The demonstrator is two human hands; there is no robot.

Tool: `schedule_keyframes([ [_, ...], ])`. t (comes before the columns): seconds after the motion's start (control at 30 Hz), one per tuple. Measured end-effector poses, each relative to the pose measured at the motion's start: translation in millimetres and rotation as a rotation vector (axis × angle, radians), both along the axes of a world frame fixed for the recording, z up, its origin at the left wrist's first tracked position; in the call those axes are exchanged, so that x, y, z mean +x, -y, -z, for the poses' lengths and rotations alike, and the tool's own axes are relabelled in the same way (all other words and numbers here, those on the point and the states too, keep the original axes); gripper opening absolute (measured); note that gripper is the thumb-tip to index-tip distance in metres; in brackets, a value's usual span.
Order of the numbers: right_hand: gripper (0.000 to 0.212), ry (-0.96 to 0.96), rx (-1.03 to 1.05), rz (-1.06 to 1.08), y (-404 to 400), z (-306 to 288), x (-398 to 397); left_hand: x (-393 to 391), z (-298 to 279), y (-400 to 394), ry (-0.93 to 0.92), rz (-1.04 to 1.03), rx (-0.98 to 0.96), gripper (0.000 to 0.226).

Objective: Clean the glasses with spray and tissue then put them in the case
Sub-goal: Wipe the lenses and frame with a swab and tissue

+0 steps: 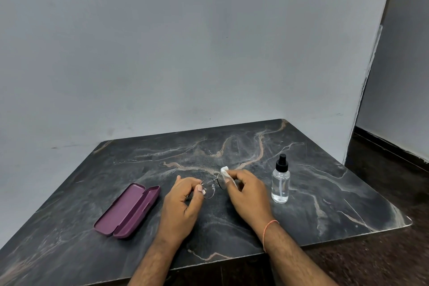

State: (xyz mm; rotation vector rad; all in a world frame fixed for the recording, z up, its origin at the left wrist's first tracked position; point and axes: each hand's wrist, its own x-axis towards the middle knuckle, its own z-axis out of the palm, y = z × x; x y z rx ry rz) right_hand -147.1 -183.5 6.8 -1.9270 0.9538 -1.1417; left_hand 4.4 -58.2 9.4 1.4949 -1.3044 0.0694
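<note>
Thin wire-framed glasses (210, 189) are held just above the dark marble table (325, 193), near its middle. My left hand (183, 202) pinches the left lens rim between thumb and fingers. My right hand (247, 191) pinches a small white tissue (225, 173) against the right lens. To the left an open purple glasses case (128, 210) lies flat with its inside facing up and nothing in it. A clear spray bottle (281, 181) with a black nozzle stands upright to the right of my right hand.
A plain grey wall stands right behind the table. The table's right edge drops to a dark floor (383, 251), and an orange thread circles my right wrist (269, 227).
</note>
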Motion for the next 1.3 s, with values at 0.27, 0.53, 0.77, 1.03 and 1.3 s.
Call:
schedule_keyframes([
  [0.27,0.007,0.038,0.033,0.028,1.3,1.6,0.6,0.4,1.6,1.5,0.007,0.004,0.000,0.018],
  [0.53,0.009,0.060,0.032,-0.096,0.2,0.3,0.0,0.2,1.9,1.4,0.008,0.002,0.022,0.030],
  [0.77,0.019,0.067,0.058,0.010,2.0,-0.6,-0.4,-0.3,1.7,1.5,0.004,0.003,0.020,0.026],
  [1.03,0.008,0.035,0.083,-0.087,0.6,-1.3,-2.0,-1.9,-2.6,-1.3,-0.017,-0.009,-0.014,0.030],
  [1.3,0.009,0.033,0.102,-0.025,3.1,-0.7,-0.5,-4.3,-5.3,-2.2,-0.036,-0.016,-0.027,0.033],
])
